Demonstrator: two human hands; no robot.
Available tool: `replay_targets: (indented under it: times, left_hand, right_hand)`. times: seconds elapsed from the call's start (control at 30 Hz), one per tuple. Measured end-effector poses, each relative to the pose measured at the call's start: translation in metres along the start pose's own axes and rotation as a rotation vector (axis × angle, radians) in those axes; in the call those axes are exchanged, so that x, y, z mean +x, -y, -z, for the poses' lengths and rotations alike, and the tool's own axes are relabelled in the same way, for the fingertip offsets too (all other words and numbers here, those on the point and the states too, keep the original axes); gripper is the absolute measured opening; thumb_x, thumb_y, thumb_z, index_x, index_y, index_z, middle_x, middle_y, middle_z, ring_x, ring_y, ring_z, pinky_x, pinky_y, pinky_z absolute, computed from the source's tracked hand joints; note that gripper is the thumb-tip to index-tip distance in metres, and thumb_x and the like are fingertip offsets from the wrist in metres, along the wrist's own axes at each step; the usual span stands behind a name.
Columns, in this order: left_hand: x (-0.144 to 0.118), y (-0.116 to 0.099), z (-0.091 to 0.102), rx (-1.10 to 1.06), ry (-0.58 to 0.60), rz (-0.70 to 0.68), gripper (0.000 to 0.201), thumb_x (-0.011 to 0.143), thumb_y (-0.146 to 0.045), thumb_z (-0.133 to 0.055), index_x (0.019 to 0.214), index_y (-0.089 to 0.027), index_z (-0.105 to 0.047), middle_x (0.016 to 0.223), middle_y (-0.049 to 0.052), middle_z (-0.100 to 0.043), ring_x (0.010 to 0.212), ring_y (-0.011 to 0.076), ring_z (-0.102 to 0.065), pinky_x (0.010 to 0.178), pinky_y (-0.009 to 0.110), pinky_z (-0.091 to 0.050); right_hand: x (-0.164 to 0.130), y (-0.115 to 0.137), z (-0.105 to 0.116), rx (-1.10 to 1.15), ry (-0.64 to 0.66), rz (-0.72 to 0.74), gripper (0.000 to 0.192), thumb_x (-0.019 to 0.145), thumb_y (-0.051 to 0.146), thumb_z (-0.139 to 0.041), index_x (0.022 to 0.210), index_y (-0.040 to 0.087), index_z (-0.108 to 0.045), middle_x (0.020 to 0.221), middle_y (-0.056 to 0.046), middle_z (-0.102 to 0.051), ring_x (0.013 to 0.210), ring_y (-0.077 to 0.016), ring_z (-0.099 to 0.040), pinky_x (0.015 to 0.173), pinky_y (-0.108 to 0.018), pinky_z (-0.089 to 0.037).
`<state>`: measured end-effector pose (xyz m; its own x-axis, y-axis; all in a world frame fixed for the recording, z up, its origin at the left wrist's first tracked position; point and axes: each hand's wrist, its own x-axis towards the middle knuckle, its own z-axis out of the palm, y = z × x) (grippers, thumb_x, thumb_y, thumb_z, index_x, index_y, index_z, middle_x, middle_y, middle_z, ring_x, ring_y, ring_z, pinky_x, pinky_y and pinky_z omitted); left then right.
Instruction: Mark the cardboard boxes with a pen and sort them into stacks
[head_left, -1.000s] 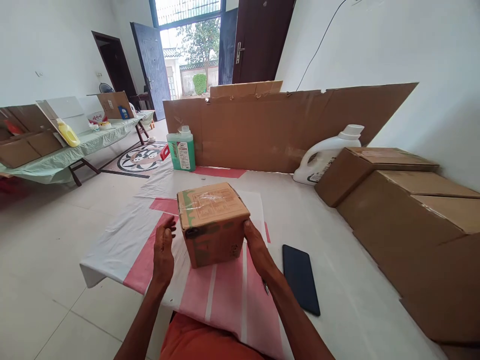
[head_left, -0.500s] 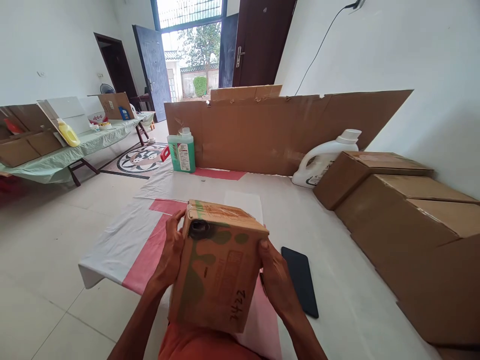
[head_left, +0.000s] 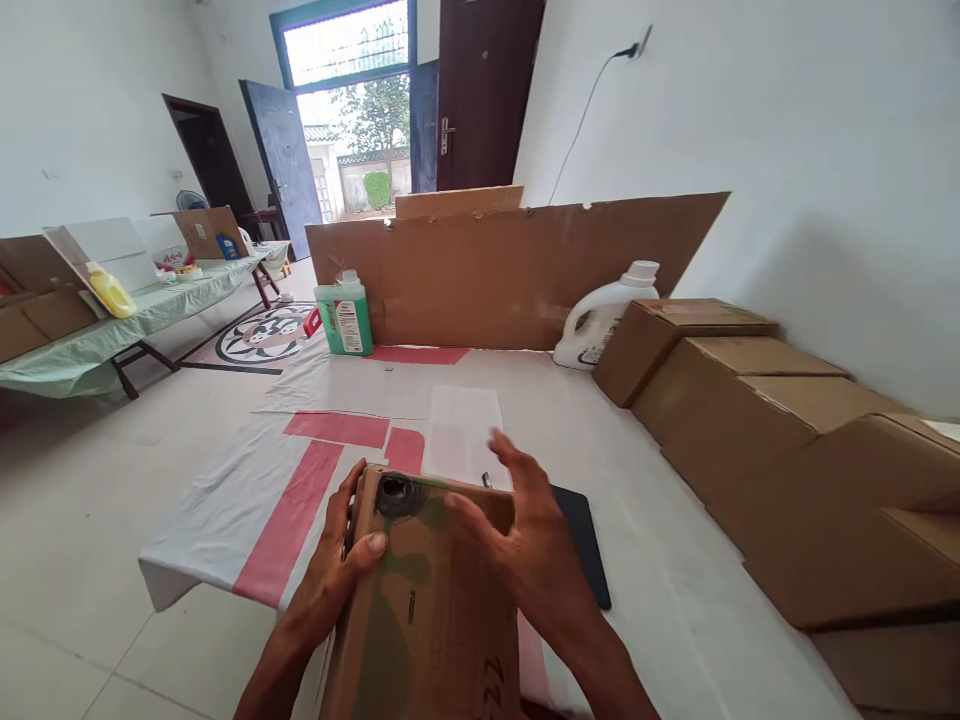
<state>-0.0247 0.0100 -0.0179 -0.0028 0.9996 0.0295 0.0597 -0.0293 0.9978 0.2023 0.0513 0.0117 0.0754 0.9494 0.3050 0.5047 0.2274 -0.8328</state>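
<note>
Cardboard box [head_left: 427,610] tipped toward you, left hand [head_left: 330,570] gripping its left edge, right hand [head_left: 525,550] spread open above, holding nothing; next, likely a firm two-handed hold.

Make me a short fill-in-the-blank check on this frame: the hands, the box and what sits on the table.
1. The left hand grips the ____ edge of the cardboard box.
2. The right hand is spread open over the box's ____ face.
3. The dark phone lies flat on the table to the ____ of the box.
4. The green bottle stands in front of a ____ sheet propped upright.

Missing words: left; top; right; cardboard
</note>
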Motion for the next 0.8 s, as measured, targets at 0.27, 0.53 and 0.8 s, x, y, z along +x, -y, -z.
replay_targets:
  times: [0.27, 0.53, 0.8]
  left_hand:
    - [0.006, -0.024, -0.004, 0.215, -0.12, -0.094, 0.07, 0.095, -0.061, -0.058, 0.156, -0.03, -0.044, 0.168, 0.008, -0.037, 0.159, 0.0359, -0.027, 0.126, 0.052, -0.032]
    - [0.019, -0.034, 0.007, 0.322, -0.142, -0.135, 0.041, 0.095, -0.057, -0.062, 0.121, -0.027, -0.072, 0.132, 0.005, -0.071, 0.129, 0.0337, -0.06, 0.111, 0.042, -0.046]
    - [0.016, -0.037, -0.002, 0.201, -0.156, -0.003, 0.045, 0.091, -0.059, -0.064, 0.119, -0.024, -0.068, 0.11, 0.005, -0.072, 0.094, 0.0262, -0.066, 0.074, 0.03, -0.05]
  right_hand:
    - [0.016, 0.055, -0.02, -0.237, 0.297, 0.044, 0.027, 0.095, 0.049, -0.068, 0.098, 0.026, -0.082, 0.107, -0.005, -0.082, 0.103, -0.0285, -0.071, 0.1, -0.048, -0.044]
    - [0.001, 0.056, -0.041, -0.233, 0.237, 0.158, 0.035, 0.096, 0.053, -0.067, 0.097, 0.02, -0.077, 0.104, -0.009, -0.081, 0.104, -0.0303, -0.07, 0.097, -0.047, -0.046]
    - [0.009, -0.025, 0.003, -0.062, -0.108, -0.106, 0.033, 0.106, 0.047, -0.045, 0.105, 0.022, -0.067, 0.097, -0.007, -0.075, 0.088, -0.0221, -0.07, 0.08, -0.034, -0.052]
